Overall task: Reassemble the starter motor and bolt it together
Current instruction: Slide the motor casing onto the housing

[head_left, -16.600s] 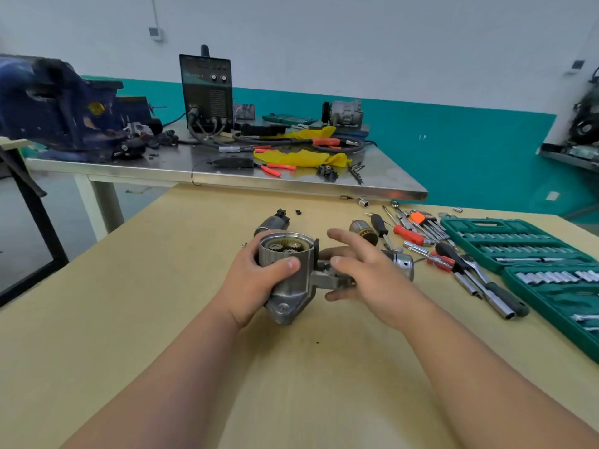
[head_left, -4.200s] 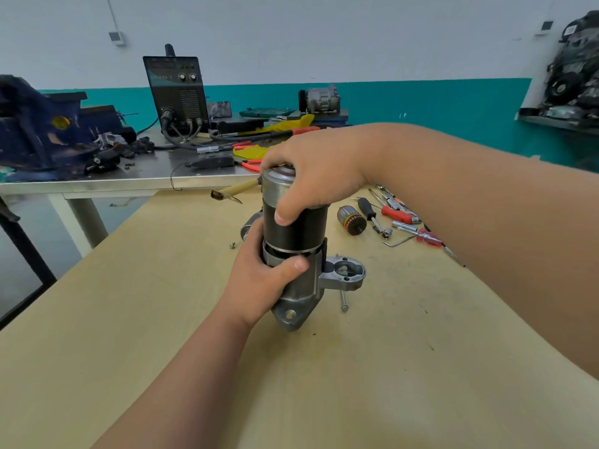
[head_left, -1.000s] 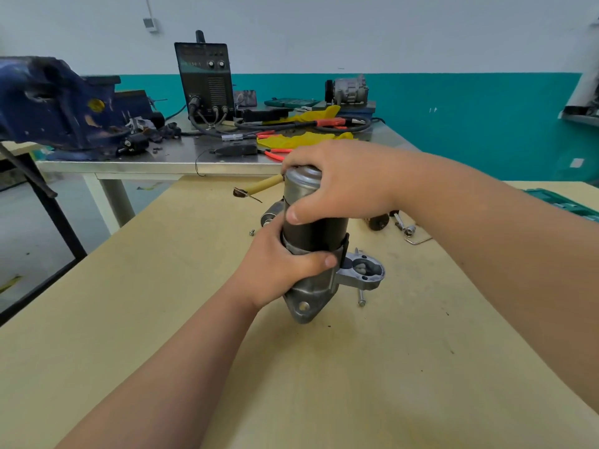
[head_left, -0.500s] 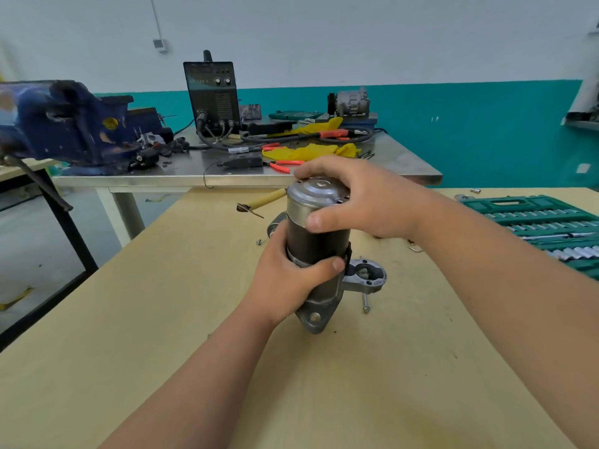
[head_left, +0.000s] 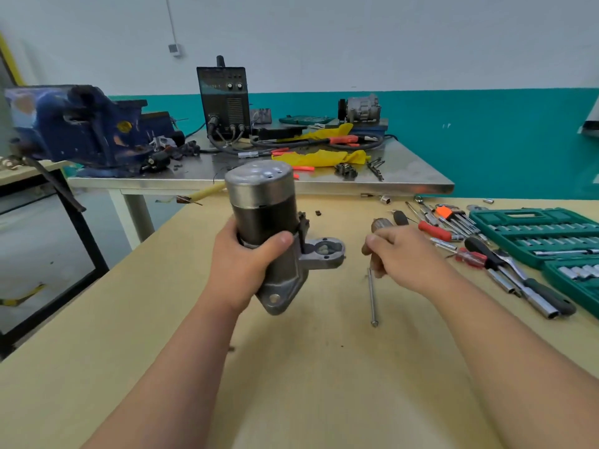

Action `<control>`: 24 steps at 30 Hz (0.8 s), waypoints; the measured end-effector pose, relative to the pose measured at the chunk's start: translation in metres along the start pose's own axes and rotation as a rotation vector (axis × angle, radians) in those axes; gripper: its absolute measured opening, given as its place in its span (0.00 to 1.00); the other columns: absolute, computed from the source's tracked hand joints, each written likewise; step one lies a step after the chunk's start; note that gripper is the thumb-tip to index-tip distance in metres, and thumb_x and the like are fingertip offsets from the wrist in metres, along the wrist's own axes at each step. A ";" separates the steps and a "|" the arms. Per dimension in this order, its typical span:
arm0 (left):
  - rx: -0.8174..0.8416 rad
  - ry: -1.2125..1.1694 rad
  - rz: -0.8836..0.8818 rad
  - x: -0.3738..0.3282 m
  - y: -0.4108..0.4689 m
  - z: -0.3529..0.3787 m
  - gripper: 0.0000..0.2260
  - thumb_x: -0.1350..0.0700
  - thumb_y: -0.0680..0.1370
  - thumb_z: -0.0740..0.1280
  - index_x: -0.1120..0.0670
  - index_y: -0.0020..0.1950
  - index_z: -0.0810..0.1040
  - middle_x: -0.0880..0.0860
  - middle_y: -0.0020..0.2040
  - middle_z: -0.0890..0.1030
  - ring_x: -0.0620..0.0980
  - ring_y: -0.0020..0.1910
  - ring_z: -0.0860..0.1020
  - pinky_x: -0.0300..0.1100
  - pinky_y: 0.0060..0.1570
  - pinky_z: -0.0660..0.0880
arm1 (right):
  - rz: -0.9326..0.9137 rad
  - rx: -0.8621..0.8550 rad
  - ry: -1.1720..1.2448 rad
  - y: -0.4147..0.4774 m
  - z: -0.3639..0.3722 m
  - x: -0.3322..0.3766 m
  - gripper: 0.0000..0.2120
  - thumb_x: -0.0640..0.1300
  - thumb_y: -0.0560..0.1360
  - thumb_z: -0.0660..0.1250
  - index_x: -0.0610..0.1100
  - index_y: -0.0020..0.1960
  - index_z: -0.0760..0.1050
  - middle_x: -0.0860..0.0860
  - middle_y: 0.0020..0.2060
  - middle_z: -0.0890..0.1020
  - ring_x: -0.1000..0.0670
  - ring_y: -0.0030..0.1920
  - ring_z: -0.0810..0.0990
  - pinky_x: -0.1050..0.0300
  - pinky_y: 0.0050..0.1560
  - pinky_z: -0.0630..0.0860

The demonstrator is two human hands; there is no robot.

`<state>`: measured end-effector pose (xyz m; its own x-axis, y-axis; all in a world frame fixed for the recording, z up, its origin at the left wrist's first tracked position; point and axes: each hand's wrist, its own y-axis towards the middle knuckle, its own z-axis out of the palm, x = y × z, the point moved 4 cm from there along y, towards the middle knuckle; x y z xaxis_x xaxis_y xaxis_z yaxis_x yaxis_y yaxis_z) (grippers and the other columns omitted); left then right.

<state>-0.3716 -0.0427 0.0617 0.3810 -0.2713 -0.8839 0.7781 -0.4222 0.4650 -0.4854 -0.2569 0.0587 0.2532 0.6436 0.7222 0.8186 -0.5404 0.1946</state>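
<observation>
Starter motor [head_left: 264, 205], silver end cap uppermost, sits slightly tilted near the middle of the wooden worktop [head_left: 308, 367] in the head view. Our left hand [head_left: 246, 267] grips it around the waist, thumb across the front of the dark casing. We cannot tell whether its mounting flange touches the wood. Just to its right, our right hand [head_left: 405, 254] has its fingers curled on the upper end of a long bolt [head_left: 372, 299], whose free end points toward the near edge. Behind that hand lies an armature [head_left: 380, 224]. Screwdrivers [head_left: 436, 231] and green socket cases [head_left: 531, 230] crowd the right edge. Beyond the far edge, a steel table [head_left: 405, 186] carries a blue vise [head_left: 81, 128], a black welder [head_left: 223, 98] and a yellow cloth [head_left: 324, 157].
</observation>
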 end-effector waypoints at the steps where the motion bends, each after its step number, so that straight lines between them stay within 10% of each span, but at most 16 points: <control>1: -0.044 -0.023 0.008 -0.001 0.003 -0.009 0.21 0.46 0.60 0.74 0.49 0.51 0.79 0.46 0.42 0.86 0.46 0.42 0.84 0.38 0.38 0.79 | 0.052 0.042 -0.069 0.002 0.008 -0.011 0.14 0.47 0.82 0.57 0.48 0.45 0.80 0.50 0.33 0.83 0.52 0.34 0.81 0.54 0.41 0.77; 8: -0.096 -0.070 -0.056 0.018 0.011 -0.033 0.18 0.53 0.64 0.74 0.51 0.53 0.78 0.47 0.43 0.86 0.47 0.42 0.84 0.38 0.36 0.79 | 0.038 0.135 -0.455 0.021 0.044 -0.012 0.13 0.48 0.80 0.60 0.49 0.63 0.76 0.50 0.56 0.80 0.50 0.53 0.78 0.54 0.54 0.76; 15: 0.132 -0.015 -0.078 0.032 -0.002 0.008 0.26 0.45 0.59 0.75 0.49 0.56 0.79 0.48 0.48 0.86 0.49 0.48 0.84 0.41 0.44 0.79 | -0.229 0.021 0.471 0.020 0.015 0.075 0.10 0.56 0.76 0.59 0.58 0.54 0.77 0.58 0.44 0.83 0.57 0.46 0.81 0.54 0.46 0.79; 19: 0.192 -0.021 -0.052 0.029 -0.007 0.019 0.27 0.46 0.60 0.75 0.52 0.58 0.78 0.50 0.50 0.85 0.50 0.50 0.84 0.42 0.45 0.79 | -0.452 0.288 0.235 0.005 0.011 0.112 0.22 0.67 0.67 0.63 0.68 0.60 0.69 0.67 0.58 0.76 0.68 0.57 0.74 0.70 0.50 0.74; 24: 0.205 -0.062 -0.053 0.024 -0.010 0.023 0.26 0.46 0.61 0.75 0.51 0.58 0.78 0.50 0.50 0.85 0.51 0.50 0.84 0.41 0.45 0.79 | -0.465 0.275 0.163 0.003 0.013 0.115 0.30 0.56 0.66 0.76 0.61 0.66 0.68 0.64 0.57 0.75 0.68 0.53 0.75 0.74 0.45 0.73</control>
<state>-0.3813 -0.0647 0.0368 0.3059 -0.2942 -0.9055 0.6762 -0.6023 0.4241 -0.4475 -0.1775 0.1332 -0.2315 0.6763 0.6993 0.9346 -0.0449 0.3528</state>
